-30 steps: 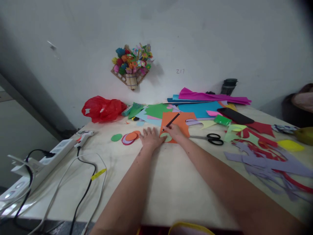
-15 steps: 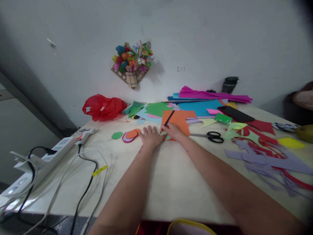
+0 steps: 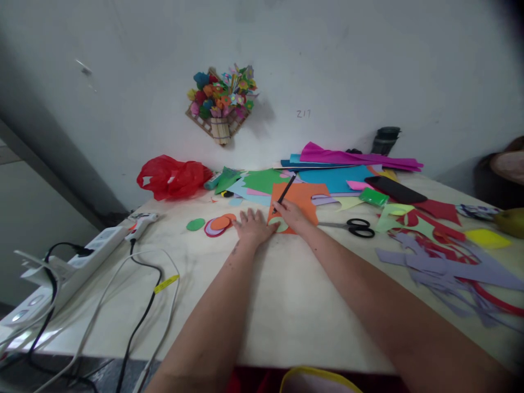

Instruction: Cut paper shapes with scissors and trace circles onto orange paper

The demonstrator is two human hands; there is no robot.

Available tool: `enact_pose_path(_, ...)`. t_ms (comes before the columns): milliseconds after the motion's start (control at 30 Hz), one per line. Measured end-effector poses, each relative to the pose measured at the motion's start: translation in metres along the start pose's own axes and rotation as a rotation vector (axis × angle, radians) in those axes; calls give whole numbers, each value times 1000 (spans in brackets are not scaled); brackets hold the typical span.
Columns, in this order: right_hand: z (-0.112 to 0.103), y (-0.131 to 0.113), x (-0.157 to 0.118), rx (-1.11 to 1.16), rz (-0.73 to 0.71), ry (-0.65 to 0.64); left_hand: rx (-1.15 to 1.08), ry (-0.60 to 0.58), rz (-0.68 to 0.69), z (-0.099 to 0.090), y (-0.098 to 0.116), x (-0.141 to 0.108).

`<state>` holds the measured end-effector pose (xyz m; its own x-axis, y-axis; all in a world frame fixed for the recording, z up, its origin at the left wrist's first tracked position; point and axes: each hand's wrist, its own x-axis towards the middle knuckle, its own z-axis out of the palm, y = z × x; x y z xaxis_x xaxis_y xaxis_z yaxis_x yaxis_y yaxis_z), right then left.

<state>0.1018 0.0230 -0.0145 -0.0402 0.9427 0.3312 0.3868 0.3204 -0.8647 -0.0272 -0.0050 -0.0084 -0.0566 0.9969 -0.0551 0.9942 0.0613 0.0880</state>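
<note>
Right-hand grip (image 3: 290,216) pinching the dark pencil (image 3: 287,189), and look at that slant: shaft running from one o'clock down to seven, point at the low end! Pale green disc (image 3: 281,224) lies just beside, towards six o'clock from those pinching fingertips, flat on the near edge of the orange sheet (image 3: 302,192). Pencil point is near the disc's rim, around eleven o'clock (whether it touches paper, I can't tell). Left hand (image 3: 252,228) looks the nearer to the disc: palm down, fingers spread, thumb at its nine o'clock side. Scissors (image 3: 357,228) lie at the right-hand grip's three o'clock, overlapping discs (image 3: 220,223) at the left's nine, all on the desk (image 3: 290,305).
</note>
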Motion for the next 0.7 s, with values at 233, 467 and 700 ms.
enact_pose_path(233,1,5,2,27,5,38,-3,13,6,2,-1,1)
enact_pose_path(467,2,4,1,78,49,-97,-8,9,4,1,-1,-1)
enact_pose_path(700,2,8,7,-273,-83,-35,-3,6,6,-1,0,-1)
